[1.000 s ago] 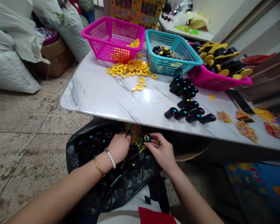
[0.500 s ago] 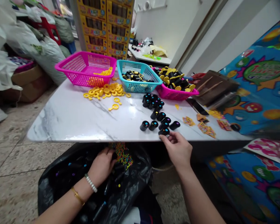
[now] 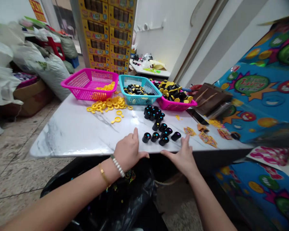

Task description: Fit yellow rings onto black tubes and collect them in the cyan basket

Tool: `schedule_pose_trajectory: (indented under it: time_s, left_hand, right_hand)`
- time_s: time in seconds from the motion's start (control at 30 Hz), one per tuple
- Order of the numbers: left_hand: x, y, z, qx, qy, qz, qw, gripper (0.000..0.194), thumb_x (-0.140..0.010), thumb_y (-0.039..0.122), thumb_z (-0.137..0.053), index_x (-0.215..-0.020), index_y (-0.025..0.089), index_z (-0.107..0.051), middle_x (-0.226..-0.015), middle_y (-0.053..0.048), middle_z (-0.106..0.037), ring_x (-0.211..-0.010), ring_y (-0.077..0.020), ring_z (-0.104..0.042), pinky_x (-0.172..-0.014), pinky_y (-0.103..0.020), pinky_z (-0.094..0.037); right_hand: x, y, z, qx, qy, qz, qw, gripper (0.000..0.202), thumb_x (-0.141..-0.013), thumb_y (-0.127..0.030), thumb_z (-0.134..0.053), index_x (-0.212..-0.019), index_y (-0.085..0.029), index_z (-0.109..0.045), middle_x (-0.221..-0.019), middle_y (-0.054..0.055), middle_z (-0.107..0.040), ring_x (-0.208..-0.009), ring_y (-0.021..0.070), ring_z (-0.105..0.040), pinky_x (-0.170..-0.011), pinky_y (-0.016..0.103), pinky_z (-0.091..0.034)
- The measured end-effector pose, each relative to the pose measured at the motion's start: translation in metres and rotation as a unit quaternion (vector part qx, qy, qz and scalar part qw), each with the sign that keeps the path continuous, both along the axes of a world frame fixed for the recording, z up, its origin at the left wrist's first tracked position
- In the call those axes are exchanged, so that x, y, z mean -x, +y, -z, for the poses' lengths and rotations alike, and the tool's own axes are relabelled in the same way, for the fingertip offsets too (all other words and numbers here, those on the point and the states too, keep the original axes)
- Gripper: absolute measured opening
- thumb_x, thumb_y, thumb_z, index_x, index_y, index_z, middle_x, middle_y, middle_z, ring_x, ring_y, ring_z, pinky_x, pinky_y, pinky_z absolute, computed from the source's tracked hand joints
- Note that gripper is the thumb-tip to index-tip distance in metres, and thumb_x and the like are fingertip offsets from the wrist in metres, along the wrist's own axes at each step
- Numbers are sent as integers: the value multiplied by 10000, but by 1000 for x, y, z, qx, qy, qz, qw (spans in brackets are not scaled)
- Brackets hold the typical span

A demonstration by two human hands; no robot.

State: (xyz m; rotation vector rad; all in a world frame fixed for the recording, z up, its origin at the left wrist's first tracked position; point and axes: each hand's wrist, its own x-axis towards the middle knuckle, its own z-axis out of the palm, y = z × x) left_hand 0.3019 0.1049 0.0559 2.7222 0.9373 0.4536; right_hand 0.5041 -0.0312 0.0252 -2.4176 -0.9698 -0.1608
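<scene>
Several small black cylinders (image 3: 164, 141) with coloured dots on top stand in a loose group near the table's front edge. On the left of the group is my left hand (image 3: 128, 149), its thumb and index finger apart, holding nothing. My right hand (image 3: 183, 157) is at the group's right side, thumb and fingers spread, also without anything in it. The two hands flank the nearest cylinders. Below the table edge, a black plastic bag (image 3: 144, 189) lies open; its contents are mostly dark, with small coloured beads (image 3: 130, 175) partly visible behind my left wrist.
Yellow plastic rings with tabs (image 3: 110, 103) lie on the white table (image 3: 62, 134). Behind them stand a pink basket (image 3: 72, 84), a turquoise basket (image 3: 141, 100) and a second pink basket (image 3: 170, 104) full of black-and-yellow pieces. Small printed packets (image 3: 207, 139) and a phone (image 3: 197, 116) lie to the right.
My left hand has come up out of the black bag to the table's edge, left of the cylinders. My right hand has let go of a cylinder and opened. The camera view has tilted up.
</scene>
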Motion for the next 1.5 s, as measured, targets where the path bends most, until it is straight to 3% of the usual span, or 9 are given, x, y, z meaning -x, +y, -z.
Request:
schedule_pose_trajectory:
  time_s: [0.1, 0.23, 0.6, 0.93, 1.27, 1.37, 1.5]
  left_hand:
    - [-35, 17, -7, 25, 46, 7, 999, 769, -623, 661, -694, -1134, 113, -522, -885, -117, -662, -817, -293, -650, -652, -347, -493]
    - [-60, 28, -9, 54, 58, 8, 997, 583, -630, 638, -693, -940, 157, -582, -865, -116, -676, -818, -298, -660, -628, -333, -487]
    - [-101, 55, -7, 88, 18, 0, 996, 558, -596, 469, -780, -991, 136, -568, -927, -140, -684, -873, -288, -661, -682, -311, -489]
    - [-113, 70, -6, 115, -17, -6, 993, 704, -578, 367, -811, -1153, 124, -484, -1012, -159, -678, -969, -299, -646, -763, -316, -491]
    - [-115, 75, -7, 129, -24, -15, 991, 657, -590, 350, -804, -1113, 95, -499, -1032, -186, -651, -997, -314, -625, -805, -336, -485]
    - [-110, 72, -7, 122, -35, -29, 992, 718, -625, 362, -792, -1177, 75, -434, -1120, -200, -595, -1028, -291, -607, -831, -322, -478]
    - [-111, 76, -9, 115, -29, -35, 992, 865, -557, 378, -842, -1219, 41, -399, -1233, -226, -490, -1069, -267, -577, -877, -282, -459]
  right_hand:
    - [0, 17, -3, 25, 27, -19, 999, 1397, -556, -682, -698, -1460, -78, 179, -1490, 283, -224, -1376, 398, -225, -1077, 591, -140]
    - [-4, 31, -3, 28, 25, -27, 999, 1429, -542, -735, -672, -1453, -75, 208, -1494, 300, -190, -1381, 413, -199, -1072, 596, -143]
    - [-28, 54, -8, 36, 13, -60, 997, 1413, -542, -712, -691, -1463, -106, 194, -1486, 269, -253, -1363, 408, -261, -1075, 573, -192]
    - [-44, 77, -5, 39, -9, -78, 996, 1390, -551, -768, -639, -1465, -137, 197, -1485, 254, -266, -1365, 400, -260, -1071, 588, -182]
    - [-45, 87, -7, 53, -3, -43, 998, 1406, -527, -785, -635, -1459, -154, 208, -1462, 257, -316, -1358, 400, -273, -1062, 588, -169]
    - [-45, 87, -7, 44, -11, -46, 998, 1404, -520, -778, -644, -1461, -172, 205, -1477, 251, -288, -1354, 398, -280, -1056, 591, -173]
    - [-46, 88, -6, 48, -13, -47, 998, 1405, -522, -777, -641, -1459, -165, 208, -1473, 259, -293, -1350, 404, -283, -1046, 607, -175]
